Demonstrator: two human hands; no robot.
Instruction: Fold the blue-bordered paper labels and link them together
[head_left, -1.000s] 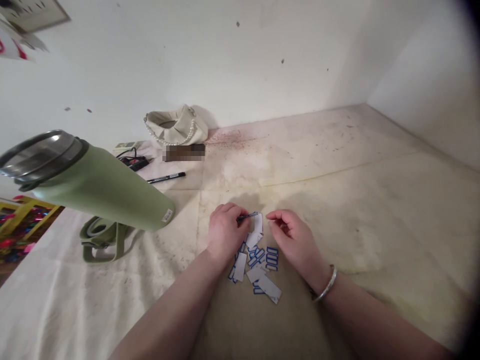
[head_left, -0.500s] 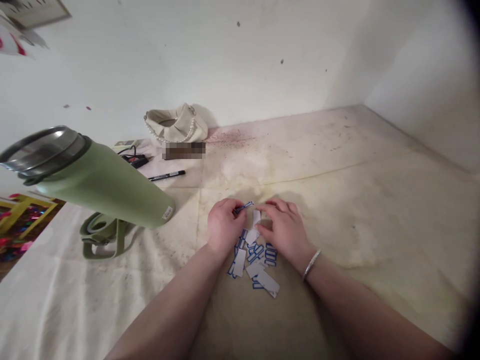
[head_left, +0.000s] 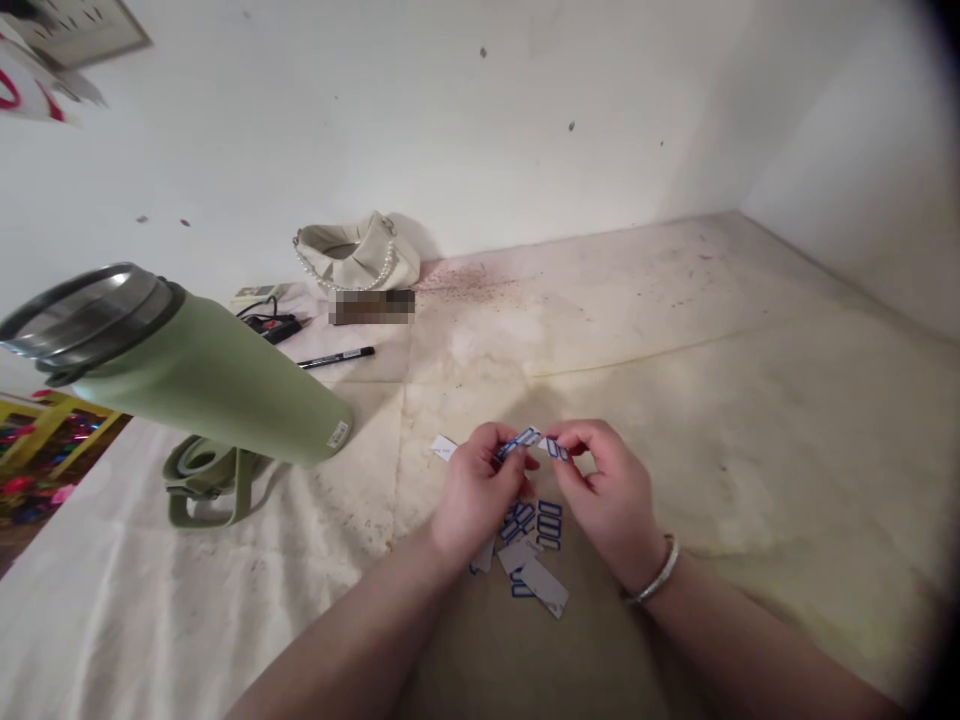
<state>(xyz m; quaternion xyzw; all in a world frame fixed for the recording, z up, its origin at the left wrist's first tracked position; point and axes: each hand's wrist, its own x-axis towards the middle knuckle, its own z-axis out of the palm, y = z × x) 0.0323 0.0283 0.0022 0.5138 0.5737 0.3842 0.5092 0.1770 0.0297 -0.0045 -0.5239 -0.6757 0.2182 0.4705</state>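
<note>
My left hand (head_left: 484, 490) is closed on blue-bordered label stickers (head_left: 519, 440), pinched between thumb and fingers. Between thumb and forefinger, my right hand (head_left: 611, 490) grips another blue-bordered sticker (head_left: 555, 449), its edge close to those in the left; whether they touch I cannot tell. Below the hands lies a loose pile of stickers, some with blue outlines (head_left: 549, 525) facing up and others showing plain white backs (head_left: 544, 585). Part of the pile is hidden behind my left hand. A white slip (head_left: 442, 447) rests on the cloth just left of that hand.
A green steel tumbler (head_left: 217, 370), without its lid, stands at the left, with the green handled lid (head_left: 206, 490) beside it. Farther back are a black pen (head_left: 337, 357), a dark cable bundle (head_left: 274, 327) and a cream handbag (head_left: 360, 255). A pale cloth (head_left: 712, 420) covers the table.
My right hand has picked up a sticker from the pile and lifted it beside those in my left hand. Both hands have come closer together. A white slip now shows left of my left hand.
</note>
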